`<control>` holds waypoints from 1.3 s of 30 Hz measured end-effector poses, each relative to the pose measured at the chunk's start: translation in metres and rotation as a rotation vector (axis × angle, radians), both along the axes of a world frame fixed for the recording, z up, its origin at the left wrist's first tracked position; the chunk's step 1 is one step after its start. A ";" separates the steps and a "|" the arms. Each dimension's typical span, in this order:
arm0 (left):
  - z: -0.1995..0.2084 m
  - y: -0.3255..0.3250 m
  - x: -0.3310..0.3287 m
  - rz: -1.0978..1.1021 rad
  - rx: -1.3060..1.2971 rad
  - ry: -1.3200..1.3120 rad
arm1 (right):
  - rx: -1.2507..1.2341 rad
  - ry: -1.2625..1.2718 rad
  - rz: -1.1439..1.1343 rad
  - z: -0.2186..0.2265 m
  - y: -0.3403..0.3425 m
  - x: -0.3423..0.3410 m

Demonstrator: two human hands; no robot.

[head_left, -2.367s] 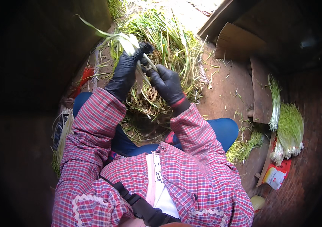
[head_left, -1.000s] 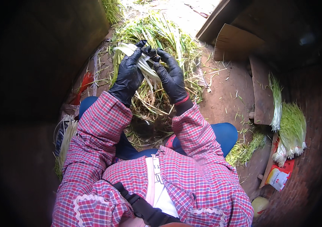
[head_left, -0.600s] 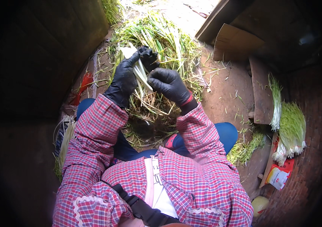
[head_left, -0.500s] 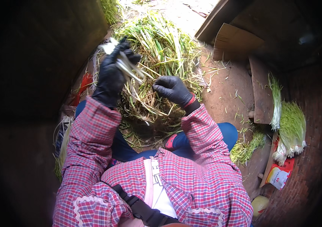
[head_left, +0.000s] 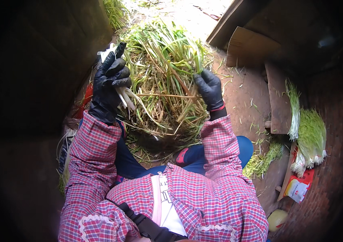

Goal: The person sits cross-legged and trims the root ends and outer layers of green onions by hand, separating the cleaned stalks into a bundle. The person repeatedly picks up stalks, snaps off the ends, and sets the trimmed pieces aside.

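Observation:
My black-gloved left hand (head_left: 113, 78), raised at the left of the heap, is closed around a small bunch of scallion-like white stalks (head_left: 126, 98). Their cut-looking pale ends stick out below the palm, and white tips (head_left: 106, 52) show beyond the fingers. To the right, my right hand (head_left: 209, 88), gloved too, pinches a strand of green leaves (head_left: 198, 60) at the heap's edge. Between both hands rises a large heap of loose leaves and stalks (head_left: 159, 76), green on top and brown, withered lower down. The fingers partly hide what each hand grips.
Bundles of trimmed green stalks with white ends (head_left: 311, 135) lie at the right, beside a board (head_left: 279, 101). Near them are a red-and-white packet (head_left: 298, 188) and a pale round object (head_left: 277, 220). A cardboard piece (head_left: 250, 46) leans at the back right. Leaf scraps (head_left: 266, 159) litter the floor.
My right hand has moved right and slightly up, from near the heap's middle to its right edge, where it grips leaves. My left hand has shifted slightly left, still holding the white stalks.

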State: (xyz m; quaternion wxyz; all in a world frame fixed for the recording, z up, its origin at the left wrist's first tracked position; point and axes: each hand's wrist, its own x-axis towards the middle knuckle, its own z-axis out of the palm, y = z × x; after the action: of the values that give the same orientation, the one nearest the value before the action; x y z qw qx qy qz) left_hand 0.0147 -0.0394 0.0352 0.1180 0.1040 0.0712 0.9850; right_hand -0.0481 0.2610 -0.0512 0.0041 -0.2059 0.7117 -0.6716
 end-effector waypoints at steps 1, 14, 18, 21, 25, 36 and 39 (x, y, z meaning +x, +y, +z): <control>0.000 0.001 0.001 0.007 -0.027 -0.003 | -0.071 -0.093 0.018 0.001 -0.007 0.010; -0.032 0.007 -0.007 0.087 -0.409 0.077 | -0.149 -0.346 0.184 0.051 -0.012 0.066; -0.036 0.020 0.000 0.022 -0.462 -0.072 | -0.090 -0.385 0.235 0.034 -0.030 0.059; -0.038 0.036 0.006 0.048 -0.747 -0.183 | -0.010 -0.378 0.068 0.017 -0.046 0.059; -0.042 0.054 0.007 0.062 -1.110 -0.113 | 0.256 0.032 0.040 0.007 -0.054 0.071; -0.055 0.069 0.003 0.124 -1.023 -0.141 | -1.072 -0.660 0.024 0.017 -0.090 0.031; -0.047 0.035 -0.016 0.415 -0.794 -0.339 | -0.994 -0.625 0.122 0.008 -0.056 0.047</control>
State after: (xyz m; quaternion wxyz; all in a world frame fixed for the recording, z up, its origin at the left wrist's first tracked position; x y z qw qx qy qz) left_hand -0.0013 -0.0044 -0.0118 -0.0408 -0.1277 0.4409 0.8875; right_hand -0.0007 0.2048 -0.0433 0.1553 -0.0158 0.2636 -0.9519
